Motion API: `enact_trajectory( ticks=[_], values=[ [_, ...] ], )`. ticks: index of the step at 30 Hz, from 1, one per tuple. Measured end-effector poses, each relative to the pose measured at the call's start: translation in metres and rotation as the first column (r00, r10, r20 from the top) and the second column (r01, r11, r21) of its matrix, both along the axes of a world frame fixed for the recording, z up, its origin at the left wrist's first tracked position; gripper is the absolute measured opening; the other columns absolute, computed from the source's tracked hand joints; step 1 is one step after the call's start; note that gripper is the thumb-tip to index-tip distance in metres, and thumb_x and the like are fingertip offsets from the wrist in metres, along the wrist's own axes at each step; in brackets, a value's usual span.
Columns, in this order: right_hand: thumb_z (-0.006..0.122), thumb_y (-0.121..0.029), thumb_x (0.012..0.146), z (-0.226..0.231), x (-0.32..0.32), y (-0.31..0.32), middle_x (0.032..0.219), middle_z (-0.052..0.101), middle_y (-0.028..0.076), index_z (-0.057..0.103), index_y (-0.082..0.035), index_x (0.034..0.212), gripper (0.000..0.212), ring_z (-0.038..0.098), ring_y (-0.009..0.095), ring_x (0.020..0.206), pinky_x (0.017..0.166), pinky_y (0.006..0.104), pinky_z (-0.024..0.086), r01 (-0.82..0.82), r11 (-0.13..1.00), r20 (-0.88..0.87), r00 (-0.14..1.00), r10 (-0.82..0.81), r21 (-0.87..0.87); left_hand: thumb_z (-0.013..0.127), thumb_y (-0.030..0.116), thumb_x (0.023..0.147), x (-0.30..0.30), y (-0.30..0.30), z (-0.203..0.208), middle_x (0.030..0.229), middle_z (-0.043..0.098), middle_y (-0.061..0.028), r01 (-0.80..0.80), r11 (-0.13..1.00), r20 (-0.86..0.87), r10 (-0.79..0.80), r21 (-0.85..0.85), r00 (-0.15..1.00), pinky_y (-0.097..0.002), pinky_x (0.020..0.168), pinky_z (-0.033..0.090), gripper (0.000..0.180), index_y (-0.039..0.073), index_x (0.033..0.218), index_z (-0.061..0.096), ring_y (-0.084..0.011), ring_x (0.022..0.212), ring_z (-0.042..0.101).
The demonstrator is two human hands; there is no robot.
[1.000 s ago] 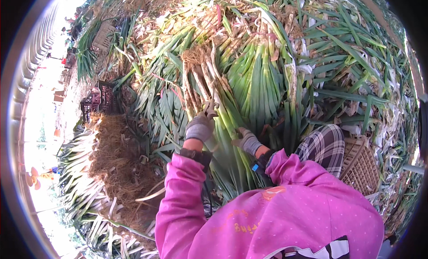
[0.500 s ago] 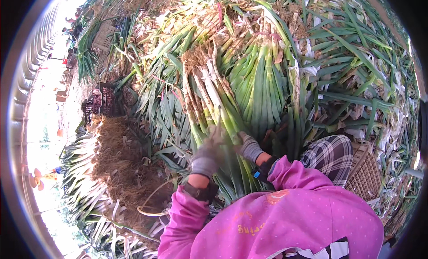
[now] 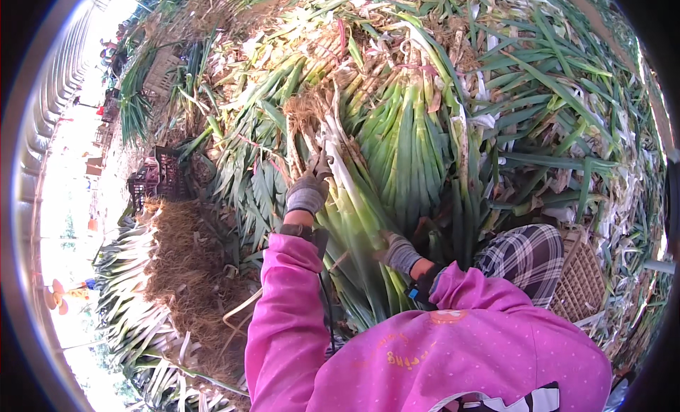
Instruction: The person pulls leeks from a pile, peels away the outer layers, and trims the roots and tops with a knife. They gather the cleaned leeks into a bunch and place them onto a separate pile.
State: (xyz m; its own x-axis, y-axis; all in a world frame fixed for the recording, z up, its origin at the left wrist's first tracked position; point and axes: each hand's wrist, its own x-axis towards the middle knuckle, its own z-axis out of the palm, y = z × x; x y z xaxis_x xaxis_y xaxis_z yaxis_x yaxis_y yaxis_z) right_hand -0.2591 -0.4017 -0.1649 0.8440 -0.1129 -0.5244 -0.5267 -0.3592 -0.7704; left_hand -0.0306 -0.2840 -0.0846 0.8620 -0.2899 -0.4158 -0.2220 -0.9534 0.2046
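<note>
A bunch of large green onions (image 3: 354,199) lies in front of me, its brown roots at the far end and its green leaves toward my body. My left hand (image 3: 309,187), in a grey-cuffed glove, is up at the pale stalks near the roots, its fingers closed around a stalk on the left side of the bunch. Lower down, my right hand (image 3: 398,252), gloved too, rests against the right side of the leaves; its fingertips are blurred. Just beyond it lies a tied bunch of green onions (image 3: 409,139), fanned out.
Rows of stacked onions with matted roots (image 3: 185,270) fill the left side. A dark plastic crate (image 3: 157,175) stands behind them. A tan crate (image 3: 579,277) is beside my plaid-covered knee (image 3: 520,260). Loose leaves (image 3: 559,93) cover the right side.
My left hand has moved up and away from me, from the green leaves to the pale stalks. My right hand has shifted slightly down along the bunch's right side.
</note>
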Motion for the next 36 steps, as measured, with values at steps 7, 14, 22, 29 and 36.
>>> enact_trajectory(
  ticks=[7,14,22,29,36],
  values=[
    [0.066,-0.025,0.066,-0.009,-0.006,0.009,0.095,0.061,0.019,0.048,0.002,0.111,0.055,0.059,0.028,0.087,0.079,0.0345,0.045,0.007,0.999,0.026,1.000,-0.006,-0.037,0.047,0.036,0.079,0.010,0.011,-0.006,0.107,0.057,-0.0195,-0.042,0.999,-0.026,0.041,-0.034,0.999,-0.0431,0.084,0.043,0.047,0.017,0.122,0.044,-0.0362,0.097,0.055],
    [0.063,-0.016,0.074,0.012,-0.003,-0.003,0.084,0.059,0.007,0.054,0.001,0.095,0.029,0.053,0.014,0.080,0.072,0.0264,0.044,0.472,0.691,-0.063,0.847,-0.528,0.547,0.040,0.041,0.084,-0.110,0.029,0.063,0.093,0.059,-0.0260,0.202,0.975,-0.162,-0.215,-0.094,0.963,-0.0458,0.079,0.043,0.049,0.004,0.113,0.048,-0.0420,0.087,0.056],
    [0.063,-0.020,0.075,0.107,-0.006,-0.060,0.074,0.060,0.008,0.056,-0.001,0.098,0.030,0.058,0.018,0.061,0.060,0.0334,0.050,0.064,0.614,0.339,0.787,-0.516,0.786,0.052,0.037,0.079,-0.142,0.088,0.078,0.087,0.059,-0.0228,0.050,0.986,-0.007,-0.052,-0.160,0.999,-0.0452,0.068,0.045,0.041,0.007,0.107,0.050,-0.0387,0.080,0.058],
    [0.063,-0.014,0.076,0.223,-0.005,-0.170,0.067,0.058,0.005,0.054,-0.003,0.090,0.020,0.056,0.015,0.052,0.046,0.0268,0.048,0.485,0.628,0.526,0.346,-0.777,0.609,0.053,0.034,0.078,-0.154,0.093,0.067,0.086,0.061,-0.0194,0.042,0.998,-0.016,-0.042,-0.041,0.999,-0.0428,0.069,0.045,0.036,0.011,0.106,0.051,-0.0362,0.081,0.059],
    [0.070,-0.018,0.059,0.106,0.030,-0.143,0.074,0.056,0.002,0.059,-0.005,0.090,0.035,0.049,0.012,0.062,0.056,0.0284,0.042,0.497,0.863,0.370,0.822,-0.433,-0.094,0.032,0.049,0.083,-0.131,0.026,0.040,0.103,0.058,-0.0215,-0.009,0.999,-0.172,0.000,-0.051,0.985,-0.0441,0.081,0.043,0.057,0.010,0.124,0.044,-0.0368,0.093,0.057]
  ],
)
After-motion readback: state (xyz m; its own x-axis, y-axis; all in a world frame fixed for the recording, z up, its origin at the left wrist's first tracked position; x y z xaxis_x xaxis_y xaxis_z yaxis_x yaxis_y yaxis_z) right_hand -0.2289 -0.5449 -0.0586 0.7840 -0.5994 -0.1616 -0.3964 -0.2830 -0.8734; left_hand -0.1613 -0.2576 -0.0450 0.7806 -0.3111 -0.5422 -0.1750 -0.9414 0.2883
